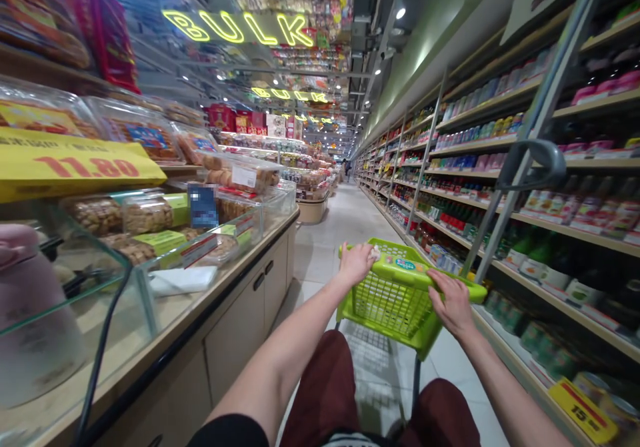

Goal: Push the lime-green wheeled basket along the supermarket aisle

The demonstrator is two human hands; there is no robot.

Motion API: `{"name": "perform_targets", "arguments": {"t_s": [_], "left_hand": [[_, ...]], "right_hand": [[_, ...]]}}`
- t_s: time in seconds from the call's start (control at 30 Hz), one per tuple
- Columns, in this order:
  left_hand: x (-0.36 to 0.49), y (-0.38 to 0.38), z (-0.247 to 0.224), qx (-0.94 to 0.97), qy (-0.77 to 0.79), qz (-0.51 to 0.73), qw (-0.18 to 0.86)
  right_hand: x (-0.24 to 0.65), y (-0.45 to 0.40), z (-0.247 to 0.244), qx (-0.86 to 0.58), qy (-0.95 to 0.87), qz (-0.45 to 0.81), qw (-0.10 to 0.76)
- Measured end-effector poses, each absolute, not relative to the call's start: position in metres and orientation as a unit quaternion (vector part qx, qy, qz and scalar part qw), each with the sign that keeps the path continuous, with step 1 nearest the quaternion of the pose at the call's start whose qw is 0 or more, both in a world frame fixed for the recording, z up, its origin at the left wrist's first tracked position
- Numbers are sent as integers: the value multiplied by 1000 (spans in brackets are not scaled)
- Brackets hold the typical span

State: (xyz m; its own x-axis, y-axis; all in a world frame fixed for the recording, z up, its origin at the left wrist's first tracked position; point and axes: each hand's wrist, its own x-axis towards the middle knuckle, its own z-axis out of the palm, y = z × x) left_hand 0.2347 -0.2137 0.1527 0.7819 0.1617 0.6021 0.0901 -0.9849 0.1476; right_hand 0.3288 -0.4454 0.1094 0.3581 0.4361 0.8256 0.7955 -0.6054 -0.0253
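Note:
A lime-green wire shopping basket on a wheeled frame (385, 300) stands in front of me, its mesh side facing me. My left hand (357, 263) is closed around the basket's near left rim, and a small white scrap shows by its fingertips. My right hand (453, 303) rests curled over the right end of the green rim, gripping it. Below the basket, the cart's thin dark frame runs down towards the floor, and its wheels are hidden. Nothing shows inside the basket.
A glass-fronted bulk food counter (165, 233) with boxed pastries runs along my left. Packed grocery shelves (525, 167) line my right, with a metal ladder-like upright (530, 160) close by. A tiled aisle (345, 233) stretches ahead, with a distant person (347, 169).

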Motion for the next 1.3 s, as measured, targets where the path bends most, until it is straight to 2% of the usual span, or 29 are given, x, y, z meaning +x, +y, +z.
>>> {"name": "perform_targets", "arguments": {"t_s": [0.1, 0.33, 0.5, 0.57, 0.67, 0.83, 0.93, 1.17, 1.3], "left_hand": [[229, -211, 145, 924, 47, 373, 62], [222, -204, 146, 887, 134, 427, 109], [221, -260, 139, 898, -51, 431, 63], [220, -270, 135, 896, -81, 432, 56], [212, -249, 132, 906, -69, 415, 50], [196, -175, 135, 904, 82, 414, 71], [196, -167, 140, 898, 131, 411, 83], [208, -231, 137, 919, -33, 387, 70], [206, -208, 137, 918, 25, 388, 83]], "right_hand": [[330, -456, 110, -805, -363, -417, 214], [311, -442, 109, -818, -361, -419, 160], [292, -405, 110, -808, -377, -429, 144], [289, -401, 111, -809, -379, -426, 143], [291, -408, 112, -820, -365, -418, 140], [292, -422, 109, -838, -324, -410, 157], [289, -414, 108, -840, -323, -402, 168], [278, -394, 114, -846, -346, -373, 157], [282, -403, 113, -842, -360, -371, 153]]}}
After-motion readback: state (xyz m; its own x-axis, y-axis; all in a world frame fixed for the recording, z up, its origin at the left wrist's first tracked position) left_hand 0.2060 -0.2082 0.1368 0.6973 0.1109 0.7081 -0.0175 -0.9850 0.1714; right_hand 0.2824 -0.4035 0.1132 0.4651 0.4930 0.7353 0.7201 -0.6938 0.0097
